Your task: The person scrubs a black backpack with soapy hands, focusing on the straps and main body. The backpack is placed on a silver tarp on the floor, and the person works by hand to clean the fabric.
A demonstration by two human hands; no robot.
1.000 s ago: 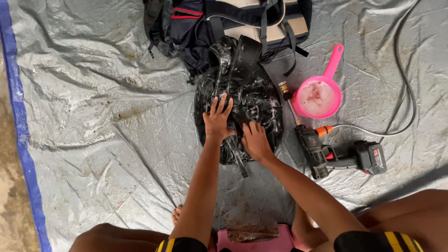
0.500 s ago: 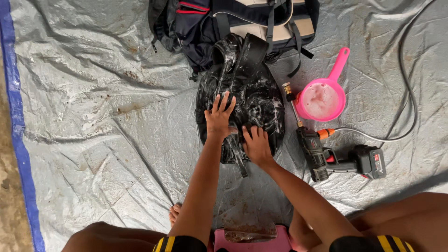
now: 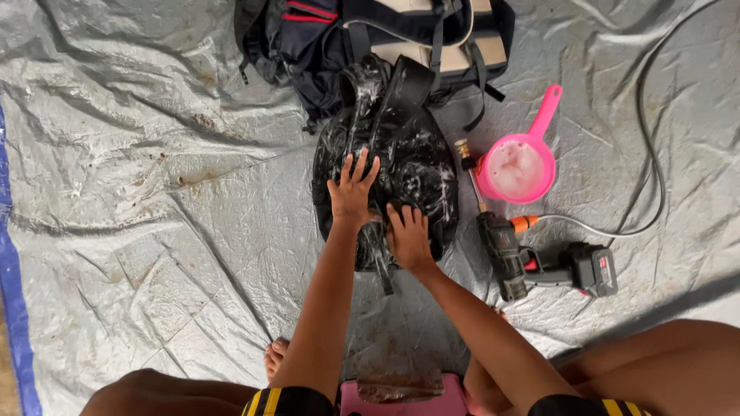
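We are pressing both hands flat on a soapy black backpack (image 3: 393, 166) lying at the upper centre of the frame on a grey tarp (image 3: 154, 192). Our left hand (image 3: 352, 192) is resting on the bag's left side with fingers spread, gripping nothing; our right hand (image 3: 408, 237) is lying just below it, fingers extended. To the right, a pink scoop (image 3: 518, 162) is sitting near a cordless spray gun (image 3: 539, 262). Another dark bag (image 3: 370, 31) is touching the top edge.
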